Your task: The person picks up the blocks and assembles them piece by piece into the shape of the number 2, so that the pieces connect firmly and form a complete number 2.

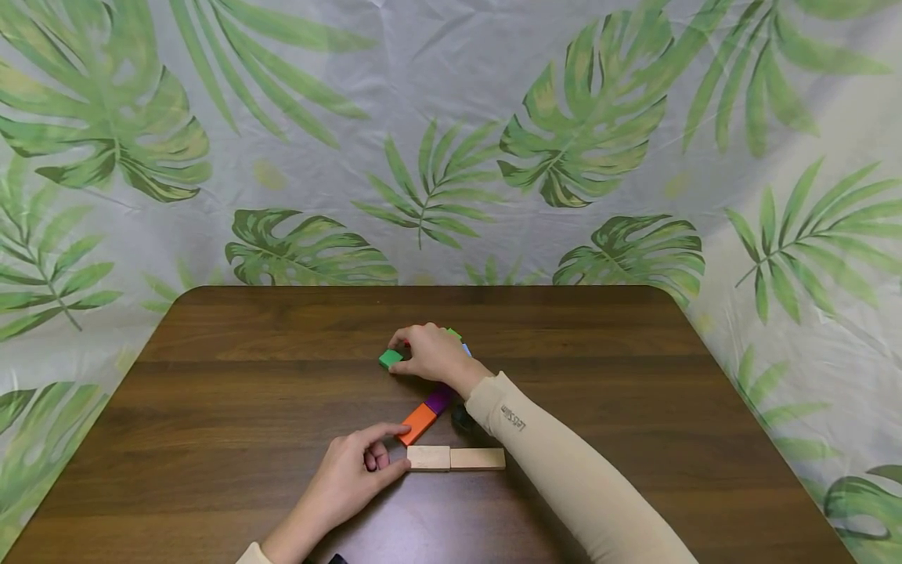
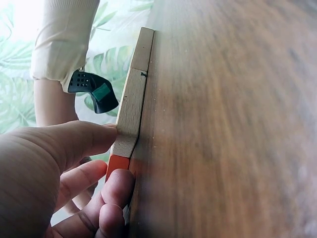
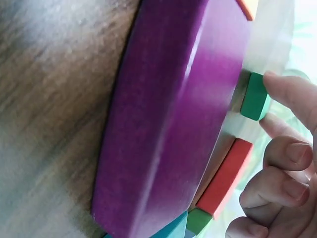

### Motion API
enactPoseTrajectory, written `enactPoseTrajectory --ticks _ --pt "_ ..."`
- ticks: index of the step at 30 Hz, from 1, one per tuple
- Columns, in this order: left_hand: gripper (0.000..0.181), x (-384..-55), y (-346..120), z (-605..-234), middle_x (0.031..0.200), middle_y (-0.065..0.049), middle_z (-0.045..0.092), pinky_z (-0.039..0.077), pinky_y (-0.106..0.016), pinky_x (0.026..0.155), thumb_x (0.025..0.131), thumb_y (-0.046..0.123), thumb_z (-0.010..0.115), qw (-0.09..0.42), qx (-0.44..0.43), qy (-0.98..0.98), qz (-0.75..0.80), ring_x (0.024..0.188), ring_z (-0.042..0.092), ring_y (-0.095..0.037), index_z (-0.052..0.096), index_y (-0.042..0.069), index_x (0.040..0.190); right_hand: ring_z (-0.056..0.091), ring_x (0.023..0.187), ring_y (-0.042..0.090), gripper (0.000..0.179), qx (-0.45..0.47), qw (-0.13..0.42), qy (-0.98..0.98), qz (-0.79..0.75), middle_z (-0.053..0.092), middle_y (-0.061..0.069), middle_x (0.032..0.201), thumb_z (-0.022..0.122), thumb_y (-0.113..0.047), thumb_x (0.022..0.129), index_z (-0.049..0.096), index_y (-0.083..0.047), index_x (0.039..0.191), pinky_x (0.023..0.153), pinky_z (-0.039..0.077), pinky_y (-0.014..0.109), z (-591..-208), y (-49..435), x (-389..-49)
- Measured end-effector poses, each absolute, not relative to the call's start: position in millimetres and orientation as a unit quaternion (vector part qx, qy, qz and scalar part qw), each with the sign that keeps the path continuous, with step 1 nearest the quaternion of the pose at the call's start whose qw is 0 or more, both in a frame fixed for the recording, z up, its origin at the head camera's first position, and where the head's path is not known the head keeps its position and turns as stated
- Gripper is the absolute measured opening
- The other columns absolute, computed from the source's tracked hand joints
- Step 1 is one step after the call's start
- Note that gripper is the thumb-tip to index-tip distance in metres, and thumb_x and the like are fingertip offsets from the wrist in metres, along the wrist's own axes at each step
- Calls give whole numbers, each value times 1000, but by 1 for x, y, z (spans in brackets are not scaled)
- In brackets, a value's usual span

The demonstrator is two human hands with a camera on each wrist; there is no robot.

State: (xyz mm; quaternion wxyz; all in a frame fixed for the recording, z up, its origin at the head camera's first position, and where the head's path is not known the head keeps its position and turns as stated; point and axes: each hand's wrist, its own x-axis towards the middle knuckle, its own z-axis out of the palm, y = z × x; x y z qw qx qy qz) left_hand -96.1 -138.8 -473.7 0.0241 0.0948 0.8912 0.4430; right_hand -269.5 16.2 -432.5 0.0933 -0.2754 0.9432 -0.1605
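My right hand (image 1: pixel 437 352) pinches a small green block (image 1: pixel 389 359) at the far middle of the table, between thumb and index finger. A red block (image 3: pixel 225 178) lies close to it in the right wrist view. Nearer me, my left hand (image 1: pixel 355 470) touches the end of a plain wooden block (image 1: pixel 428 458) with its thumb, and its index fingertip rests on an orange block (image 1: pixel 419 424). A second plain block (image 1: pixel 478 459) adjoins the first end to end. A purple block (image 1: pixel 438 399) meets the orange one's far end, partly hidden under my right wrist.
Beyond my right hand, a light green block (image 1: pixel 454 334) and a pale blue block (image 1: pixel 466 349) show in part. A teal block (image 3: pixel 171 229) touches the purple one. The brown table (image 1: pixel 232 392) ends at a leaf-patterned cloth (image 1: pixel 451 141).
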Motion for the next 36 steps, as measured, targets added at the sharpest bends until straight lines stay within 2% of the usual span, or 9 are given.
enactPoseTrajectory --ticks 12,22,36 --pt "36 -96 -138 -474 70 15 59 44 -20 60 88 21 90 23 92 894 438 61 49 0 78 23 122 76 112 25 40 -262 87 947 -165 75 5 134 78 -42 99 73 -25 135 88 63 44 -433 16 -275" --pt "36 -96 -139 -474 70 15 59 44 -20 60 88 21 89 25 91 892 441 62 49 0 78 23 122 70 91 19 39 -245 88 950 -172 76 3 117 77 -41 100 73 -25 135 80 60 41 -432 14 -280" --pt "35 -97 -139 -475 70 15 58 44 -20 61 88 20 89 24 90 894 438 62 49 0 78 23 122 69 88 18 41 -240 83 952 -171 76 1 113 77 -43 100 71 -26 136 76 58 38 -435 14 -282"
